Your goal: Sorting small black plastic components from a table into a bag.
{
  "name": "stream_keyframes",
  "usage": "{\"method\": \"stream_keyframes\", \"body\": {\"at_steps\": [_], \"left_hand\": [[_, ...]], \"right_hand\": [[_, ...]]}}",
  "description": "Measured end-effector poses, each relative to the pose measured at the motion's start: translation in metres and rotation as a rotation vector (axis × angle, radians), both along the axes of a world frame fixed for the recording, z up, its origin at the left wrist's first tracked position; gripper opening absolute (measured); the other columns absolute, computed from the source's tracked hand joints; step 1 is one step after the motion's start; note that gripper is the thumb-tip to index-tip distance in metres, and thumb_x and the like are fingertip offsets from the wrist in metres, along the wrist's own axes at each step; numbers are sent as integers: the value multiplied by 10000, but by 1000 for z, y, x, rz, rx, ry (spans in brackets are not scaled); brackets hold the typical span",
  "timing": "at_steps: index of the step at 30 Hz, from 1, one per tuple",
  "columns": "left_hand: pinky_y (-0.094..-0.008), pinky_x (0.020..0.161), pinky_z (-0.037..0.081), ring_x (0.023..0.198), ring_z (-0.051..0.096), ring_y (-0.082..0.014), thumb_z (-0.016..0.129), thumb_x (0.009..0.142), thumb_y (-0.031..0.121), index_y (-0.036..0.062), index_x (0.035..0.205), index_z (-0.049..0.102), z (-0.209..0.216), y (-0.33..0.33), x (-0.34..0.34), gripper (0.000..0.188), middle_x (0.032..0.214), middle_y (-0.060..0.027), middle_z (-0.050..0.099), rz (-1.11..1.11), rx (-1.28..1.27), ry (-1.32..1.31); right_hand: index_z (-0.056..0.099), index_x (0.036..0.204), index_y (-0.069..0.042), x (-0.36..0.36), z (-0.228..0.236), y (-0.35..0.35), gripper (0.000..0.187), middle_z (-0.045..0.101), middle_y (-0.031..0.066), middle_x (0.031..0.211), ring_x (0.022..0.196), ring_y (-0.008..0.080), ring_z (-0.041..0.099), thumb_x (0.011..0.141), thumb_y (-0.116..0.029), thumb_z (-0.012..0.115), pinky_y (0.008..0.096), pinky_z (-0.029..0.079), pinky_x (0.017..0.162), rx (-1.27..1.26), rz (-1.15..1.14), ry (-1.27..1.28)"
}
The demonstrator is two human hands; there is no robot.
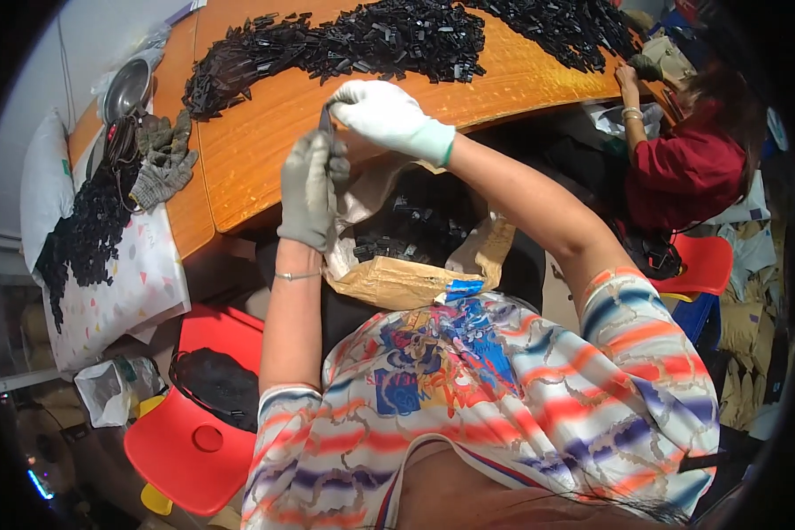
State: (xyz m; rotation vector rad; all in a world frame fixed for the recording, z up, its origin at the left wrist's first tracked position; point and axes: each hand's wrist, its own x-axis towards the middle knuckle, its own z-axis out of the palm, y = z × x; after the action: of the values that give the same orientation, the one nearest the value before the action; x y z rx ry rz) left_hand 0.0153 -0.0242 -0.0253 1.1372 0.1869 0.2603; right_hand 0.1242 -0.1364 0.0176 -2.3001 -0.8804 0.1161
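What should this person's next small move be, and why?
Perhaps the left hand should ease its grip, leaving the dark strip in the right hand: both gloved hands appear to meet on it, so one letting go would free it.

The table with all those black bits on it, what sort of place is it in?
Probably a small workshop: heaps of small black pieces cover part of the wooden table, a brown sack at the person's lap holds more, and the left hand and right hand wear work gloves.

One held strip [326, 117], two red chairs [185, 450] (plus one metal bowl [126, 92]).
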Motion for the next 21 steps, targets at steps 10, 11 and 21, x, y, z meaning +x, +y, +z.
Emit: {"method": "stream_keyframes", "body": {"at_steps": [10, 11, 21], "left_hand": [[-160, 528, 383, 568, 460, -42, 529, 965, 215, 83, 937, 548, -21, -15, -20, 136, 765, 5, 557, -179, -279, 118], [-160, 523, 374, 570, 469, -46, 519, 971, 242, 88, 925, 548, -21, -22, -28, 164, 747, 19, 550, -134, -252, 201], [-353, 879, 466, 967, 618, -283, 568, 879, 146, 50, 1121, 614, -36, -23, -54, 264, 1050, -122, 654, -160, 1126, 33]], "right_hand": [[651, 833, -18, -21, -17, -35, 242, 604, 12, 660, 556, 49, 473, 861, -258, 653, 211, 389, 520, 455, 249, 668], [644, 823, -19, -28, -16, -39, 244, 612, 21, 650, 542, 58, 484, 861, -260, 652, 209, 378, 493, 373, 215, 597], [676, 716, -62, 10, 6, -40, 270, 583, 27, 582, 540, 98, 544, 805, -314, 632, 274, 459, 564, -176, 268, 455]]}}
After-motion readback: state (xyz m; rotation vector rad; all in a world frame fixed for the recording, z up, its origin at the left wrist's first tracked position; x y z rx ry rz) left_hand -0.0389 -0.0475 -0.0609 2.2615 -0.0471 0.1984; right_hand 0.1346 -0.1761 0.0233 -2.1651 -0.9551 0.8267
